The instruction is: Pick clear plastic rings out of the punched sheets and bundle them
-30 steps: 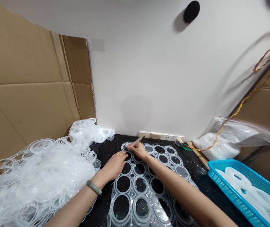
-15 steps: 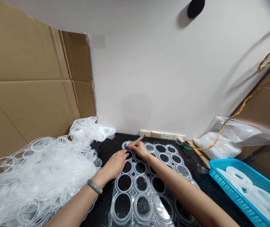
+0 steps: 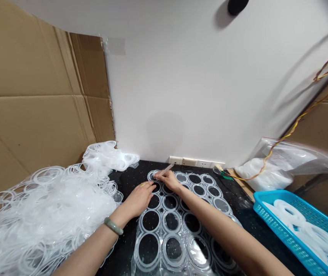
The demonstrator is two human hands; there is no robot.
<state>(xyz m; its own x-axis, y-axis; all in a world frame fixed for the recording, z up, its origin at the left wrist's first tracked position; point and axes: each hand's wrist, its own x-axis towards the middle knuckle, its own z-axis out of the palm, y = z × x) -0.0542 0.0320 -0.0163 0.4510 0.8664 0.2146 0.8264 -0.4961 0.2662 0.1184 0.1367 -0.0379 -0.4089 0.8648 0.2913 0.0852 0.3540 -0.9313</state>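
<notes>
A clear plastic sheet with rows of white-rimmed circles lies on the black tabletop. My right hand is closed around a slim, pale, translucent pen-like tool, over a ring at the sheet's far left corner. The tool's tip is too small to make out. Just nearer, my left hand rests on the sheet's left edge with fingers stretched out, holding nothing. It wears a ring, and a grey-green bangle circles the wrist.
A big heap of white plastic ring scraps lies on the left beside cardboard. To the right stands a blue basket holding white rings. Behind it are a clear bag and yellow-brown wires. Sockets line the wall base.
The camera view has shifted slightly. Both hands stay at nearly the same place on the sheet, with the tool still in my right hand.
</notes>
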